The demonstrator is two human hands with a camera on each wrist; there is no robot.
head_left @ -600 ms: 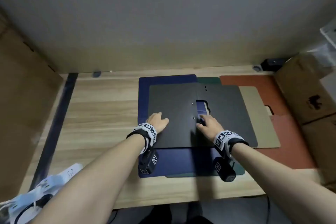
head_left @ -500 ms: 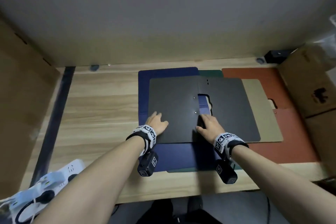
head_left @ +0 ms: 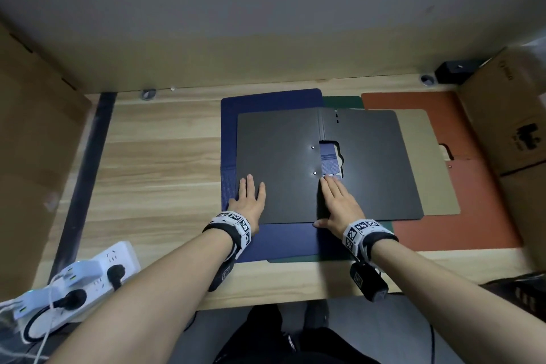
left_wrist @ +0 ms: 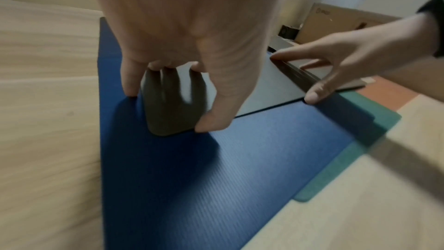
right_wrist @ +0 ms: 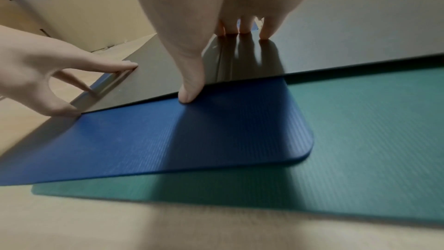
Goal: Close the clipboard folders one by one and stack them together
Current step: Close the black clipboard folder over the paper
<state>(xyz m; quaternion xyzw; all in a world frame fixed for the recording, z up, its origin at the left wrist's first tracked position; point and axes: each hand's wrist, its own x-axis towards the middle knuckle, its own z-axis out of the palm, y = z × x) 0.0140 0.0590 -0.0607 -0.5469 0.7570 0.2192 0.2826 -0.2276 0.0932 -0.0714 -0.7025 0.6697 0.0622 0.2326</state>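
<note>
**Both hands flat on the black folder**

Left to right along the wooden worktop (head_left: 165,156): white power strip (head_left: 88,272) at near left corner. Mid-worktop, opened flat black plastic clipboard folder (head_left: 369,162) atop blue ribbed folder (head_left: 283,239) and green folder (head_left: 342,102). Left hand (head_left: 249,201) open, fingers straight, pressing black folder's near left corner. Right hand (head_left: 339,204) open, fingers straight on its spine, thumb at near edge. Tan folder (head_left: 428,162), rust-red folder (head_left: 461,224), cardboard boxes (head_left: 508,115) at right edge.

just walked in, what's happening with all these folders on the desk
A person is sorting clipboard folders on a wooden desk. Both hands lie flat on the black folder, which is spread open on top: the left hand at its left edge, the right hand along its spine. Under it lie a blue folder, then a green folder. Tan and rust-red ones lie to the right.
</note>
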